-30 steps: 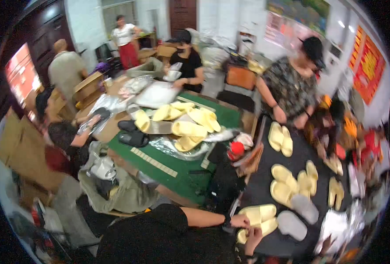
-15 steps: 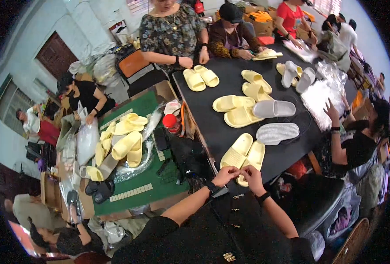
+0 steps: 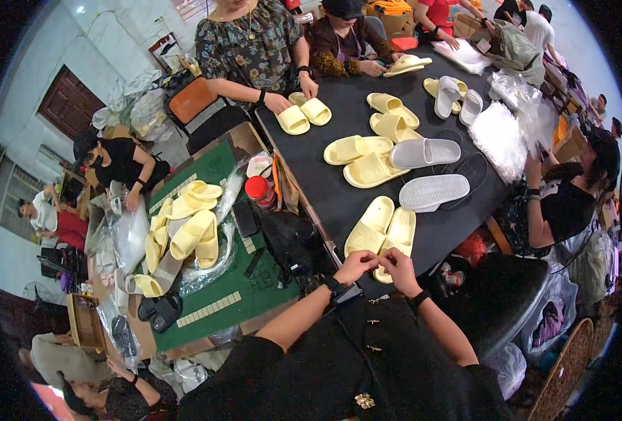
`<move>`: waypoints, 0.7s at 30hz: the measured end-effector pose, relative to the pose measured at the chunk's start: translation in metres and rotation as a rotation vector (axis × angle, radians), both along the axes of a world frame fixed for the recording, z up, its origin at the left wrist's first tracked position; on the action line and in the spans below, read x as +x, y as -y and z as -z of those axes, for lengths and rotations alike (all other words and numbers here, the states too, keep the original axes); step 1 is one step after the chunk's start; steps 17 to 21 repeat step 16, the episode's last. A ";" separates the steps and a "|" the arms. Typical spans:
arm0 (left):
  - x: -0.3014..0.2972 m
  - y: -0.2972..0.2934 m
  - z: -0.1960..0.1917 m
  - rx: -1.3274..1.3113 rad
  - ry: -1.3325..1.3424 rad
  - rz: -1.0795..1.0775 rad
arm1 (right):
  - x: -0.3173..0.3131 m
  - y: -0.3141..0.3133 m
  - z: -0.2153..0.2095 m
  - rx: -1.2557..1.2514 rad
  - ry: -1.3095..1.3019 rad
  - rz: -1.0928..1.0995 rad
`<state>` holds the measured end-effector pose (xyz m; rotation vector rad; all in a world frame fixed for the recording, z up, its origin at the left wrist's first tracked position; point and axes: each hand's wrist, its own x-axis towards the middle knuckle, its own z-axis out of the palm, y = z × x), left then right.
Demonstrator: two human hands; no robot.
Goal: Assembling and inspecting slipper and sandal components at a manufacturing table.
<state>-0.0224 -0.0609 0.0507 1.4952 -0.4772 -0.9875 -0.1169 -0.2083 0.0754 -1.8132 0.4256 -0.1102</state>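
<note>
My left hand [image 3: 356,267] and my right hand [image 3: 401,272] meet just in front of my body, thumbs and fingertips pinched together. Whatever is between the fingertips is too small to make out. Right beyond them, a yellow slide slipper [image 3: 369,223] and its mate [image 3: 401,229] lie side by side on the black table [image 3: 304,165], toes pointing away. My hands overlap the near ends of this pair. Farther off are a grey slipper [image 3: 425,152], a second grey slipper [image 3: 434,192] with its ribbed sole up, and a yellow pair [image 3: 373,168].
On the left, a green-topped table [image 3: 220,286] bears piled yellow slippers [image 3: 193,235], black slippers [image 3: 159,311] and a red-lidded jar [image 3: 260,190]. Clear plastic bags [image 3: 500,140] lie at the right edge. Co-workers surround both tables; a black seat [image 3: 497,309] stands at my right.
My view has shifted slightly; my hands stay pinched together. Across the table, a co-worker's hands have come down onto a yellow pair. At the right, another co-worker's raised hand has lowered.
</note>
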 end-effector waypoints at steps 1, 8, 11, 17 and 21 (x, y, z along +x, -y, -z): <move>0.000 -0.001 0.001 0.000 -0.003 -0.002 | 0.001 -0.001 -0.002 0.000 -0.003 -0.002; 0.006 -0.004 0.004 -0.042 -0.005 -0.025 | 0.006 -0.006 -0.005 0.047 0.017 -0.010; 0.007 -0.004 0.005 -0.042 -0.025 -0.024 | 0.006 -0.005 -0.001 0.060 0.010 0.006; 0.008 -0.003 0.011 -0.007 -0.030 0.003 | 0.006 -0.004 0.005 0.077 -0.008 0.000; 0.008 -0.003 0.011 -0.007 -0.030 0.003 | 0.006 -0.004 0.005 0.077 -0.008 0.000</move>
